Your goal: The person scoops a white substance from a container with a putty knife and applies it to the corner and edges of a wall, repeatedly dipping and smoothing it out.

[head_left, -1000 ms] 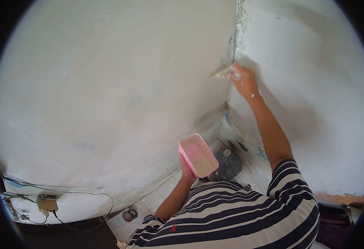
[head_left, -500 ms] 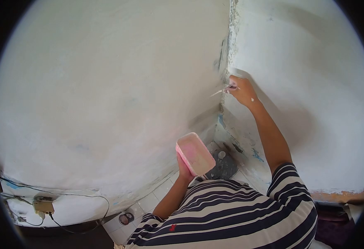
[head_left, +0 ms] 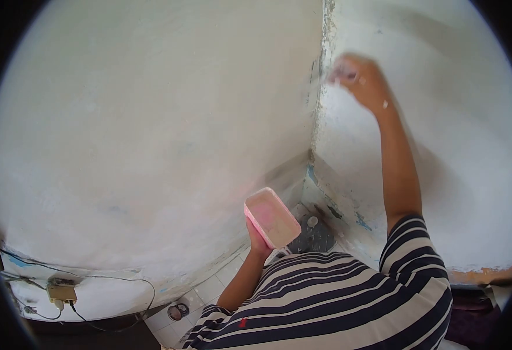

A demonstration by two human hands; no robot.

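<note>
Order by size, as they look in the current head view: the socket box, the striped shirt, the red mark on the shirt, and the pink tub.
Largest to smallest:
1. Striped shirt
2. Pink tub
3. Socket box
4. Red mark

This is apparent size only; distances from the camera differ.

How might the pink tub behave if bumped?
The pink tub likely stays stiff: its walls hold a rounded rectangle. Probably fairly light, since the left hand alone carries it. A bump could tip it: no other support shows.

White floor tiles (head_left: pixel 210 288), a beige socket box (head_left: pixel 62 292)
</note>
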